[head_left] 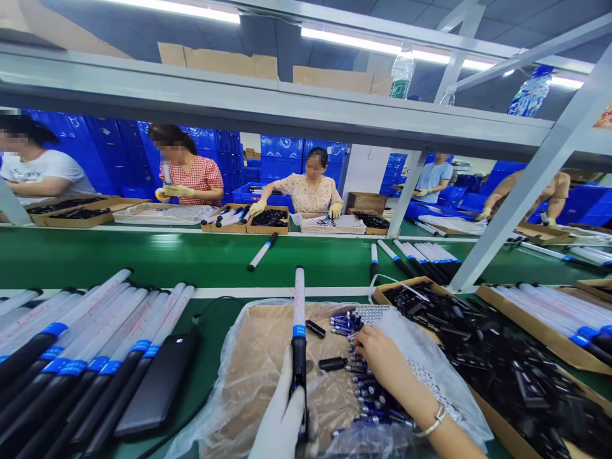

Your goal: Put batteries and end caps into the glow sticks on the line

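My left hand (pixel 280 414), in a white glove, is closed around the black handle of a light stick (pixel 299 309). The stick stands upright, with a blue band and a frosted white tube with a black cap. In the plastic-lined tray (pixel 258 357), my bare right hand (pixel 382 357) reaches among small blue cylinders (pixel 370 392) with silvery ends. Its fingers are curled together, and what they pinch, if anything, is hidden. Two short black pieces, one of them a black cap-like part (pixel 333 364), lie between my hands.
Several finished-looking light sticks (pixel 115 331) lie at left beside a black phone-like slab (pixel 157 382). A carton of black plastic parts (pixel 507 370) stands at right. Beyond runs a green conveyor belt (pixel 191 258), with co-workers seated across it. A slanted metal post (pixel 521 185) rises at right.
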The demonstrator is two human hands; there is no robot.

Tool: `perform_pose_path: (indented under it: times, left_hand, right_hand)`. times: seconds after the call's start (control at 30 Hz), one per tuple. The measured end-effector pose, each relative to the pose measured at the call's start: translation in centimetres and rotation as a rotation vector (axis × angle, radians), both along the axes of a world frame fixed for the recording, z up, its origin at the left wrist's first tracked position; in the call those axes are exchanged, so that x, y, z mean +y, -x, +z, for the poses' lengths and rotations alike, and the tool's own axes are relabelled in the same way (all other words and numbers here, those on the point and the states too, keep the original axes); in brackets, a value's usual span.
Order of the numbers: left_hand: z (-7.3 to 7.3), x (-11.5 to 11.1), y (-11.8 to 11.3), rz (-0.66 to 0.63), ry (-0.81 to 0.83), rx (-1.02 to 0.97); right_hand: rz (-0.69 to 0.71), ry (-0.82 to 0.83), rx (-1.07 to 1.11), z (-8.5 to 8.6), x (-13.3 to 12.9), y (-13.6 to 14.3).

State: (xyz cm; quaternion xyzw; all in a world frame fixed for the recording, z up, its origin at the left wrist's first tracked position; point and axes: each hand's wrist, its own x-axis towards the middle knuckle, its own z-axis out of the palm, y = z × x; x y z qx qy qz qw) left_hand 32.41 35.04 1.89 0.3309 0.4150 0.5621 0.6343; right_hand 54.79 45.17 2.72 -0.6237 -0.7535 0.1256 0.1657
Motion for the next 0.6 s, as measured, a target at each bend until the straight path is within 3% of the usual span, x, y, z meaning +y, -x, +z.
perform_pose_path:
  times: [0.13,0.3,0.6]
  left_hand:
    - [0.6,-0.2,-0.3,-0.011,-0.009,0.014]
    - [0.9,-0.7,-0.5,-0.057,0.002,0.046]
    - [1.3,-0.8,0.1,-0.02,-0.042,0.124]
  right_hand:
    - [0.013,-0.026,0.216,1.1,-2.1,1.5]
    - [0.061,-0.023,0.826,1.4,-5.3,4.3]
    - [0.004,0.042,1.046,0.1,-6.4,5.8]
